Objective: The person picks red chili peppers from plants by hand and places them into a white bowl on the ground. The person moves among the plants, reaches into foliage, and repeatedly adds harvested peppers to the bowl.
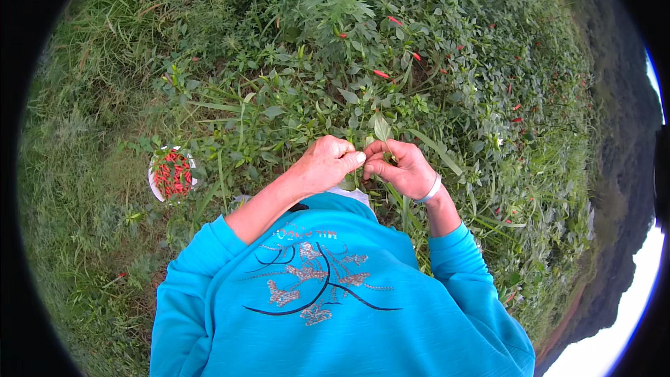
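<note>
My left hand (pixel 322 165) and my right hand (pixel 406 172) meet just in front of my chest, thumbs and fingers pinched together. Whatever lies between the fingertips is too small and covered to make out. A pale green leaf (pixel 382 128) stands up right behind the fingers of my right hand, which has a white band (pixel 430 190) at its wrist. Beyond both hands grow chili plants (pixel 317 115) with green pods and some red ones, among them a red chili pepper (pixel 380 74) and another red chili pepper (pixel 395 21).
A white container (pixel 155 186) filled with red chili peppers (pixel 174 171) stands on the ground to the left. Tall weeds (pixel 345 0) rise among the plants at the far side. Long grass blades (pixel 436 150) cross the plants beside my right hand. A dark slope borders the field at right.
</note>
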`<action>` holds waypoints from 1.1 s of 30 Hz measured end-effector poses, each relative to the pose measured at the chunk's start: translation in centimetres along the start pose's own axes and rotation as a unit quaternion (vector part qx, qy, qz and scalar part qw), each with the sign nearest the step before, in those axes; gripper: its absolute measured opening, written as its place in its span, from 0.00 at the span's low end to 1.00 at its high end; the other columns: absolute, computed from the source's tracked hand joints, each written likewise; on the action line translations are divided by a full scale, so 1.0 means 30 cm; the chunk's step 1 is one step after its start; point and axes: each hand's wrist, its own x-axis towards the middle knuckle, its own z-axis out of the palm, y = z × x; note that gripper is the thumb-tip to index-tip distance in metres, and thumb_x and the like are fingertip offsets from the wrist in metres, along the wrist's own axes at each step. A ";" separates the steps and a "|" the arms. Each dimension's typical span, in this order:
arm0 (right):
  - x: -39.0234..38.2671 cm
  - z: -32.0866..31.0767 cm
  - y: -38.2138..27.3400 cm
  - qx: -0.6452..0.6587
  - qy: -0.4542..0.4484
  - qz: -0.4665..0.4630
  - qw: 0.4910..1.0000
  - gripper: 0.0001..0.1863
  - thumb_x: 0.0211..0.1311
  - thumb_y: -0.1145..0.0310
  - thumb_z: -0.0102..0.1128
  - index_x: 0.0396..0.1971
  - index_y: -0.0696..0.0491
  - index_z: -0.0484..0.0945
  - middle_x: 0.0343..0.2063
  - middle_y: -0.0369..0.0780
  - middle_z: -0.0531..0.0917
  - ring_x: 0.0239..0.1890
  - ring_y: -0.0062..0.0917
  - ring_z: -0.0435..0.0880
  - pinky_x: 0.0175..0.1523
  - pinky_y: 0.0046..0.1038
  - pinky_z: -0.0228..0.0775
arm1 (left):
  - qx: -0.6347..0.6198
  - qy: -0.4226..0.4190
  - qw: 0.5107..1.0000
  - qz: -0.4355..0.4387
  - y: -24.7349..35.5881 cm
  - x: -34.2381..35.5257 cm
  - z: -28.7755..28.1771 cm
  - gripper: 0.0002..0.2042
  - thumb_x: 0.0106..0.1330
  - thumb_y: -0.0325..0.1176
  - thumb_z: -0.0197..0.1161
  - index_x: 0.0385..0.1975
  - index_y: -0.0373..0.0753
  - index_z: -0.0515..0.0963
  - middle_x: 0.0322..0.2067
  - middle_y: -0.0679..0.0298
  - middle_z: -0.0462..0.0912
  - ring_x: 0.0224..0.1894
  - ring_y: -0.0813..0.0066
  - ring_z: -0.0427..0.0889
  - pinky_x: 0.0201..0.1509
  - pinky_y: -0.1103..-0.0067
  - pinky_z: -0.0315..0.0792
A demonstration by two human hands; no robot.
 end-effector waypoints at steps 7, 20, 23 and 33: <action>0.017 -0.070 0.004 -0.080 0.002 0.055 0.995 0.05 0.52 0.73 0.54 0.29 0.57 0.75 0.17 0.34 0.77 0.22 0.14 0.74 0.29 0.20 0.67 | 0.151 -0.045 0.986 0.057 0.048 -0.053 -0.052 0.12 0.54 0.36 0.57 0.18 0.32 0.73 0.11 0.56 0.71 0.16 0.64 0.72 0.24 0.71 0.66; 0.075 -0.014 -0.021 -0.209 -0.123 -0.014 0.970 0.08 0.49 0.69 0.56 0.25 0.59 0.74 0.21 0.50 0.75 0.25 0.43 0.75 0.29 0.35 0.66 | 0.402 0.039 0.868 0.287 0.042 0.025 -0.016 0.09 0.48 0.29 0.59 0.28 0.35 0.71 0.19 0.59 0.73 0.24 0.60 0.74 0.27 0.69 0.68; 0.082 -0.034 -0.002 -0.264 -0.112 -0.025 0.958 0.08 0.50 0.69 0.55 0.26 0.58 0.74 0.21 0.49 0.76 0.26 0.43 0.75 0.30 0.35 0.67 | 0.397 0.038 0.867 0.299 0.022 0.023 -0.014 0.06 0.48 0.27 0.56 0.14 0.36 0.67 0.13 0.58 0.72 0.19 0.58 0.73 0.22 0.67 0.66; 0.366 -0.391 0.250 -0.371 0.215 0.126 0.894 0.13 0.50 0.61 0.57 0.30 0.56 0.77 0.25 0.48 0.79 0.29 0.36 0.79 0.36 0.31 0.68 | 0.364 -0.038 0.906 0.213 -0.058 -0.016 0.016 0.05 0.46 0.28 0.53 0.15 0.34 0.71 0.14 0.53 0.73 0.22 0.56 0.75 0.24 0.66 0.66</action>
